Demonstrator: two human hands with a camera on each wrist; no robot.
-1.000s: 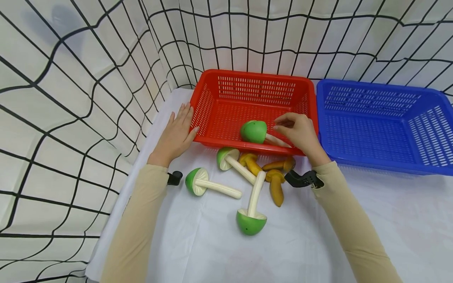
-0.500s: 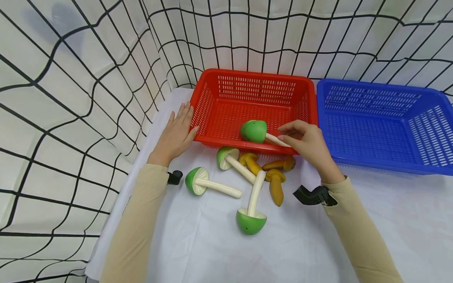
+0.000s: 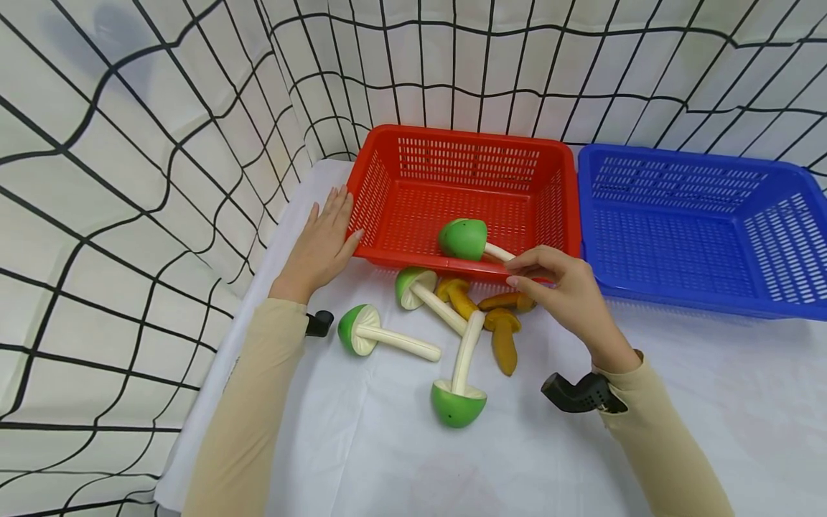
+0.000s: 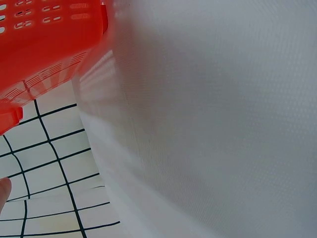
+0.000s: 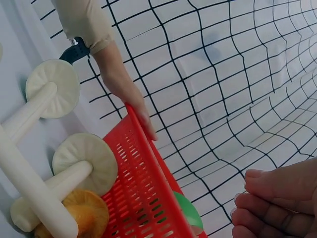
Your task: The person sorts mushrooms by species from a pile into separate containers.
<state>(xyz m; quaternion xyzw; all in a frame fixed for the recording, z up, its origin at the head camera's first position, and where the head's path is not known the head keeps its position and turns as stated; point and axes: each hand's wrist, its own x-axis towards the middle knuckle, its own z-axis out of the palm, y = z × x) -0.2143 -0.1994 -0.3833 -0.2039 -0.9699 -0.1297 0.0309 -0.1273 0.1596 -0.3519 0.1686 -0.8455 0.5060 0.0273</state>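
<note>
My left hand (image 3: pixel 316 248) rests with straight fingers against the left side of the red basket (image 3: pixel 413 257). Inside that basket, by its front wall, lies a mushroom with a green cap (image 3: pixel 464 239) and white stem. My right hand (image 3: pixel 562 287) hovers at the front right rim, fingers loosely bent and holding nothing; it covers the stem's end. In front lie more green-capped mushrooms: one near the basket (image 3: pixel 416 289), one at the left (image 3: pixel 397 343), one nearest me (image 3: pixel 457 406). Several brown mushrooms (image 3: pixel 504 352) lie among them; the right fingers partly overlap one.
A blue basket (image 3: pixel 698 301) stands right beside the red one. Black wire mesh (image 3: pixel 478 64) rises behind the baskets and along the left side. White cloth (image 3: pixel 388 445) covers the table.
My right hand has drawn back toward me, from inside the red basket to over its front rim. The mushroom in the basket stays put, and my left hand has not moved.
</note>
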